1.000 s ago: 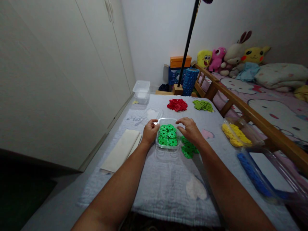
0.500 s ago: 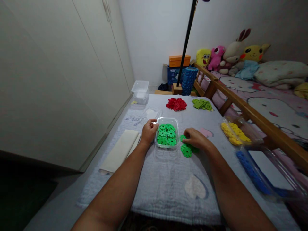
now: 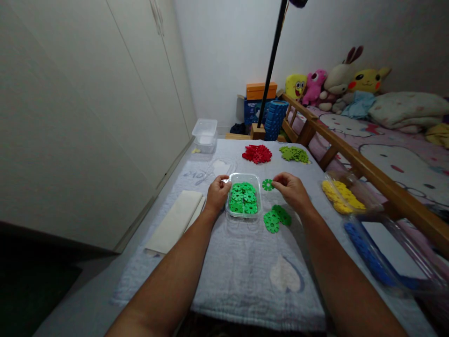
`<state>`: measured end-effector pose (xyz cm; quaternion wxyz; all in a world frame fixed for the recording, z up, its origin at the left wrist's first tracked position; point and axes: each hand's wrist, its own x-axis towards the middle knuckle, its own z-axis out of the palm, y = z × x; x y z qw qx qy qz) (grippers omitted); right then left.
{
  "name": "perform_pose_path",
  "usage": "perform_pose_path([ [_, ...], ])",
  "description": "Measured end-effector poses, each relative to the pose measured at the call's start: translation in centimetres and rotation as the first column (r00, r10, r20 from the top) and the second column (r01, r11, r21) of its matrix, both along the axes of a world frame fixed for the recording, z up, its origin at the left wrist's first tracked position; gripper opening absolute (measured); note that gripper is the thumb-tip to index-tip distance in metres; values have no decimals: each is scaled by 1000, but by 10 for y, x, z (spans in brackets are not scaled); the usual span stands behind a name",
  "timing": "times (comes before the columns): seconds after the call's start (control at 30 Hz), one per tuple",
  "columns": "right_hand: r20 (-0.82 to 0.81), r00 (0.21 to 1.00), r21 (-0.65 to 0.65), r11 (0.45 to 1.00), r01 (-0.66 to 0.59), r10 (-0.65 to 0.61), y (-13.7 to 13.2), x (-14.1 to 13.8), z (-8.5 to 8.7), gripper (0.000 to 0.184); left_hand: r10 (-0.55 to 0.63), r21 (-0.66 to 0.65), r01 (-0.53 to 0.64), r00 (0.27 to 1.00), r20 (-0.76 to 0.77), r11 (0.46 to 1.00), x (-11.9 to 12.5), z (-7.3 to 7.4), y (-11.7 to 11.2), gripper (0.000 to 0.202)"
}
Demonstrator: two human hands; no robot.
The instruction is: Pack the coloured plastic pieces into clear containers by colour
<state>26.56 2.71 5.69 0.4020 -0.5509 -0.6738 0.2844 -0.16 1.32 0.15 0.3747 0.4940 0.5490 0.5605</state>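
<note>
A clear plastic container (image 3: 242, 217) with several green notched discs (image 3: 243, 197) inside stands mid-table. Pinching its upper left rim is my left hand (image 3: 218, 193), fingers closed on the edge. To the right of the container, my right hand (image 3: 290, 189) holds one green notched disc (image 3: 268, 185) between thumb and fingertips, raised above the cloth. Below that hand, a small group of loose green discs (image 3: 276, 218) lies overlapping on the cloth.
Red pieces (image 3: 257, 154) and olive-green pieces (image 3: 294, 154) lie in piles at the back. Containers of yellow pieces (image 3: 342, 196) and blue pieces (image 3: 366, 252) stand along the right, beside a wooden bed rail (image 3: 365, 173). A folded cloth (image 3: 175, 221) and an empty clear box (image 3: 205, 135) are left.
My right hand has lifted one green disc from the loose group and moved it up and away over the cloth. My left hand stays on the container's rim.
</note>
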Motion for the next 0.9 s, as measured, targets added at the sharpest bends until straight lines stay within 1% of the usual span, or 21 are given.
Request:
perform_pose_path([
  [0.07, 21, 997, 11, 997, -77, 77, 2, -18, 10, 14, -2, 4, 2, 1000, -6, 1000, 0, 0, 0, 34],
  [0.17, 142, 971, -3, 981, -192, 190, 6, -51, 19, 3, 1, -1, -1, 1000, -3, 1000, 0, 1, -1, 34],
  [0.2, 190, 960, -9, 978, -208, 206, 8, -61, 20, 5, 7, -4, -7, 1000, -2, 1000, 0, 1, -1, 34],
  [0.3, 290, 939, -19, 982, -188, 186, 15, -84, 19, 10, 21, -6, -21, 1000, -4, 1000, 0, 2, 0, 33],
  [0.37, 313, 938, -11, 988, -151, 147, 18, -88, 17, 10, 21, -3, -21, 1000, -2, 1000, 0, 1, 0, 32],
  [0.47, 297, 951, 41, 994, -100, 83, 19, -73, 15, 9, 11, 0, -11, 1000, 4, 1000, 0, 1, 0, 32],
  [0.53, 273, 961, 65, 996, -68, 48, 18, -52, 16, 10, 5, 4, -5, 1000, 0, 1000, 0, 0, 0, 33],
  [0.6, 273, 962, 45, 998, -45, 31, 15, -26, 15, 10, 1, 8, -1, 1000, -9, 1000, 0, 0, 1, 33],
  [0.67, 310, 948, -33, 998, -62, 69, 11, 1, 12, 8, 2, 9, -2, 1000, -12, 1000, 0, -1, 1, 34],
  [0.77, 383, 900, -224, 966, -129, 209, 1, 32, 1, 5, 7, 6, -7, 1000, -6, 1000, 0, -1, 2, 34],
  [0.83, 384, 880, -332, 931, -150, 279, -7, 45, -9, 11, 9, 1, -9, 1000, -2, 1000, 0, -1, 2, 34],
  [0.9, 350, 879, -390, 903, -179, 325, -13, 50, -19, 17, 8, 0, -8, 1000, -3, 1000, -1, -1, 1, 35],
])
